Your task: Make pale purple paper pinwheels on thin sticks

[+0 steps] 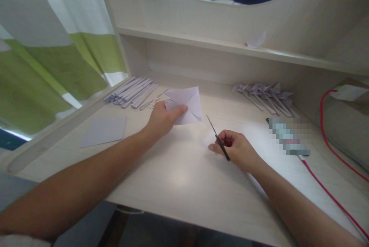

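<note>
My left hand [165,119] grips a white square of paper [193,102] above the desk, thumb on top. Diagonal lines run across the sheet toward its middle, and a slit shows near its lower right corner. A little to the right, my right hand [235,149] is closed around a pair of scissors [221,147] with black handles. Their thin blades point up and left, toward the paper but apart from it. Behind my left hand lie several rolled paper sticks [131,92] in a pile.
A stack of square white paper [105,131] lies at the left. Several paper pinwheels [265,95] on sticks rest at the back right. A phone [288,137] with a red cable [325,193] lies right of my right hand. A folded paper piece [256,41] sits on the shelf [187,39].
</note>
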The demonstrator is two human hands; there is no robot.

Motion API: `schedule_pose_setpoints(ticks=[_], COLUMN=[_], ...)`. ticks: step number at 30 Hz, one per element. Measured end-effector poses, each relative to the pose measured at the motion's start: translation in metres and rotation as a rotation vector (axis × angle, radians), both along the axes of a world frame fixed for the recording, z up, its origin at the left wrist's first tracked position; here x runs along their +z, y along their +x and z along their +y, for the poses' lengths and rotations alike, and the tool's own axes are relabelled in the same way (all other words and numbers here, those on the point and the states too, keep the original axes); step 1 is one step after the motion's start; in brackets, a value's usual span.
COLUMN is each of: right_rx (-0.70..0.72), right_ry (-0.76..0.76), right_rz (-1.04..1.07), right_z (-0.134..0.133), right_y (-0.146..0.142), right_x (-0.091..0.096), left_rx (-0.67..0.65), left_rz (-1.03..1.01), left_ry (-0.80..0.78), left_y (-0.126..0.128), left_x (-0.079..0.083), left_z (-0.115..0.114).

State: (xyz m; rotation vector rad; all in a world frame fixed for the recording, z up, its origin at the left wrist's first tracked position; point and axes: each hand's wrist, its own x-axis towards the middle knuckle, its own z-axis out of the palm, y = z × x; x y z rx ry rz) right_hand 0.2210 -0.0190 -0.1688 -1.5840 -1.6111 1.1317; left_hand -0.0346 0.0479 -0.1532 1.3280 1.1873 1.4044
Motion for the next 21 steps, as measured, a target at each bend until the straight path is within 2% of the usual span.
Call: schedule_pose_setpoints(ticks=[6, 12, 21], right_rx=[0.05, 0.05, 0.045], right_ry=[0.009, 0.054, 0.044], right_rz=[0.002, -0.075, -0.093], right_z=[-0.0002, -0.0007, 0.0001], right_y=[-0.0009, -0.0011, -0.0018], right_x=[-0.0039, -0.0037, -0.0052], left_rx=[-0.011, -0.014, -0.021], left_rz=[0.026, 0.045, 0.044], left_ry=[0.003, 0.008, 0.034], left_y=[-0.0012, -0.0002, -0.0011], left_x=[-0.0013, -0.0011, -0.0023], left_z=[-0.0004, -0.0017, -0.0002])
